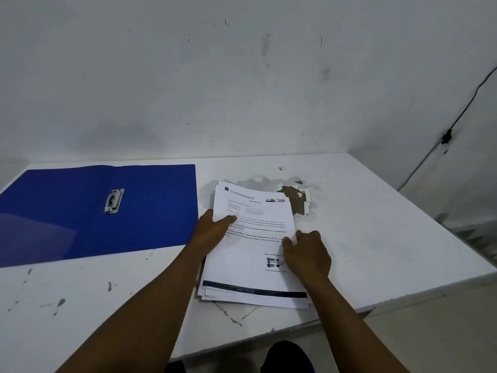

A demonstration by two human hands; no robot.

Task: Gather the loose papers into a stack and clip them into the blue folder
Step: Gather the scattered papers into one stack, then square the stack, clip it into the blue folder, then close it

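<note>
While hands (212, 232) grip papers (255, 254), lower sheets hidden (text blurred)

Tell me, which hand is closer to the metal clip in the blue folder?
Left. The left hand holds the papers' left edge, just past the folder's right side, where the clip sits. The right hand holds their far edge.

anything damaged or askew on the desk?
Yes. The table surface has peeled away just behind the paper stack, baring brown board with curled white flakes. The stack's lower sheets are fanned out unevenly at the near edge. Chips and scuffs mark the table top, and the wall is smudged.
</note>
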